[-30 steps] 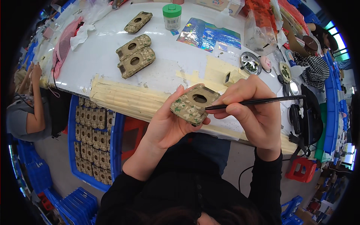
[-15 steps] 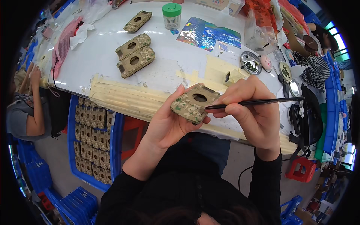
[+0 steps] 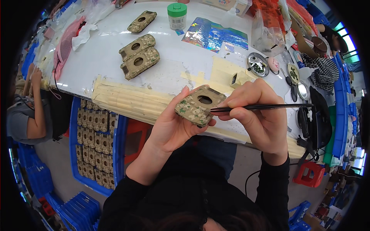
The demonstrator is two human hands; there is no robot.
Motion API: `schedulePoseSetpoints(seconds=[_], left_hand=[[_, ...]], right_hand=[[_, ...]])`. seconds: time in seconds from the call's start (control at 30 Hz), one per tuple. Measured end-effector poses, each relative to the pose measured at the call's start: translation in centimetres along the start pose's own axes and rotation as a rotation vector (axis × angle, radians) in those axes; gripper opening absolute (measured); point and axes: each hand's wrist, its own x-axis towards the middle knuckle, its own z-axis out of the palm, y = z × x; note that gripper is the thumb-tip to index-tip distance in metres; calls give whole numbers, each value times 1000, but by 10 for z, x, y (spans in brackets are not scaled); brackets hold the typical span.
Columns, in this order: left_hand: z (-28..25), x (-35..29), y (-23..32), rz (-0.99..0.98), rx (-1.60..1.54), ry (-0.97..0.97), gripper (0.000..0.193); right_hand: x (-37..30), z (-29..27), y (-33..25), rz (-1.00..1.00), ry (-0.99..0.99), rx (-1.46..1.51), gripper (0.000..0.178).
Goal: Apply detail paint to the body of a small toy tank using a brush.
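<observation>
My left hand (image 3: pixel 169 129) grips a camouflage toy tank hull (image 3: pixel 192 109) by its edges, tilted above the table's front edge. A round hole shows in the hull's top. Black tweezers (image 3: pixel 266 107) are pinched in my right hand (image 3: pixel 266 119), their tips at the hull's surface beside the hole. Whether the tips hold a small piece cannot be made out. Farther left on the table lie two similar hulls touching each other, the nearer hull (image 3: pixel 139 63) and the hull behind it (image 3: pixel 135 47). Another hull (image 3: pixel 142 21) lies beyond them.
A green-lidded jar (image 3: pixel 177 19) and holographic sheet (image 3: pixel 216 34) lie at the back. To the right is a metal dish (image 3: pixel 257 63) holding small dark green bits. A blue crate (image 3: pixel 73 154) of hulls stands below left. Another person's hands (image 3: pixel 35 73) show at far left.
The tweezers have turned slightly in my right hand, so that both prongs now show. The left hand and the hull have hardly moved.
</observation>
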Motion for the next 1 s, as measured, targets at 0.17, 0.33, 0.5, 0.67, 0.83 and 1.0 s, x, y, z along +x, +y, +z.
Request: schedulePoseSetpoints(seconds=[0.17, 0.33, 0.5, 0.67, 0.83, 1.0], left_hand=[[-1, -2, 0, 3, 6, 5, 59], [1, 0, 0, -14, 12, 7, 59], [3, 0, 2, -18, 46, 20, 57], [4, 0, 3, -30, 117, 45, 50], [6, 0, 2, -26, 122, 55, 50], [5, 0, 2, -21, 83, 44, 53]], right_hand=[[1, -2, 0, -14, -23, -88, 15], [-2, 7, 0, 45, 122, 104, 10], [-2, 7, 1, 55, 134, 105, 10], [-3, 8, 2, 64, 151, 103, 9], [-3, 7, 3, 63, 148, 46, 8], [-3, 8, 3, 45, 157, 37, 9]])
